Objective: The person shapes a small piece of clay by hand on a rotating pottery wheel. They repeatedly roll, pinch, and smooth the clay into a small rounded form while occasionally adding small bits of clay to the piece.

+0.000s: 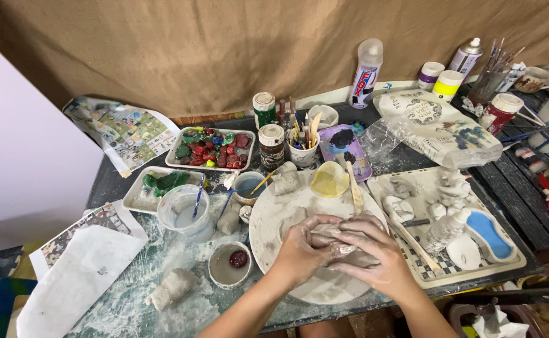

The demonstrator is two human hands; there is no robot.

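Hands pressing together at lower centre of frame | left hand (302, 249) and right hand (374, 250) closing fingers around grey wet clay lump (332, 241) | lump sitting over round clay-smeared turntable disc (271, 219) | small bowl of grey slip (229, 265) lying lower left of disc

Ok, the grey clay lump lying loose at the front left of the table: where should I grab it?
Take the clay lump across its narrow middle, coming from above. It lies flat and elongated on the plastic sheet, with open space around it; the small bowl sits apart to its right. Both hands are busy.
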